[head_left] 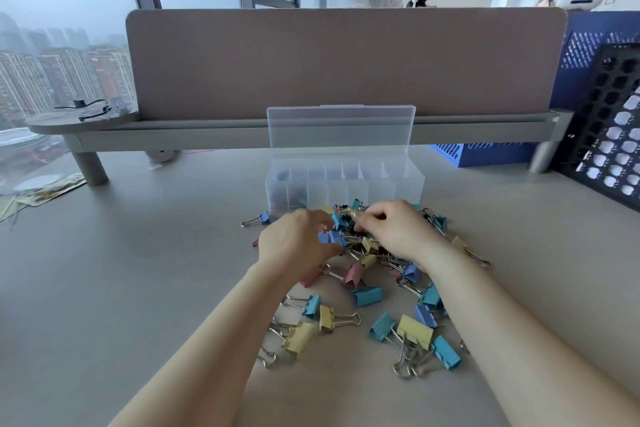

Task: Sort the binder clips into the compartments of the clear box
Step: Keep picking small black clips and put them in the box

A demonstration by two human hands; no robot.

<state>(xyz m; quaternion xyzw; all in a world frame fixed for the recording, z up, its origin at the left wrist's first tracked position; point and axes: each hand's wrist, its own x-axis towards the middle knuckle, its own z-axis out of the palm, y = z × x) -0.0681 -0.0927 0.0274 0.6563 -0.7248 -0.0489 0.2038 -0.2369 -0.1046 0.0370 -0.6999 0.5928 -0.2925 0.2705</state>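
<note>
Two hands dig in a pile of bright binder clips (pixel 367 295) on the bench (pixel 138 288).

The left hand (pixel 298 246) curls its thumb and fingers round a blue clip (pixel 335 238). The right hand (pixel 398 232) has its fingers bent at the top of the pile, and I cannot tell if it holds a clip. The clips are blue, yellow and pink with shiny wire handles. They lie under both hands and spread toward the person's arms. Some are hidden by the hands and wrists. The clear box (pixel 408 184) stands just past the hands with its lid (pixel 341 128) up. Something dark sits in the box's parts past the left hand, but the foggy walls make it hard to see.
</note>
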